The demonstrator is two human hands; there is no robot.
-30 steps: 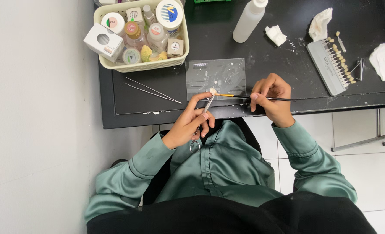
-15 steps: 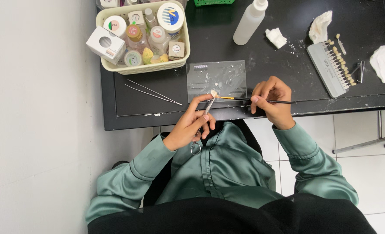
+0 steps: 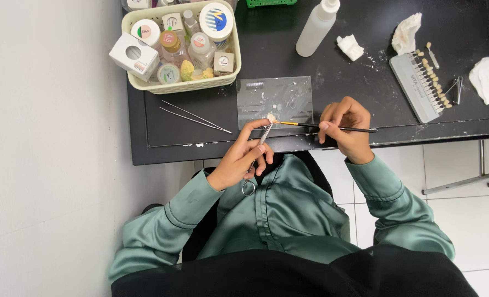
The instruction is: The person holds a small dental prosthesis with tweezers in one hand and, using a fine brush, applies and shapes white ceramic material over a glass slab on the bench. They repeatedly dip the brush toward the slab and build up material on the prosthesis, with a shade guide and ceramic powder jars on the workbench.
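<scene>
Comparing with half a second back, almost nothing differs: both hands sit in the same spots at the front edge of the black bench [image 3: 365, 22], the brush tip still meets the small piece, and the cream basket looks only slightly shifted in view, which may be just the camera moving.

Left hand [image 3: 243, 159] is closed around a slim metal clamp tool with a ring handle [image 3: 258, 154]; the ring hangs below the palm over the green satin shirt [image 3: 288, 220]. The tool's tip holds a small whitish tooth-shaped piece [image 3: 271, 117] up, just above and right of the left fingers.

Right hand [image 3: 346, 127] is pinched shut on a thin black-handled brush with a yellow ferrule [image 3: 332, 127]. The brush lies nearly level, pointing left, its tip touching the whitish piece. So the piece sits between the two hands, nearer the left one, over the lower edge of a clear glass mixing slab [image 3: 288, 93].

Around them:
- Long silver tweezers [image 3: 195, 116] lie on the bench left of the slab.
- Cream plastic basket of jars and bottles [image 3: 189, 86] at rear left.
- White squeeze bottle [image 3: 317, 27] behind the slab.
- Grey tooth shade guide [image 3: 415, 85] to the right of the right hand, well apart.
- Crumpled white tissues [image 3: 407, 32] near it.
</scene>
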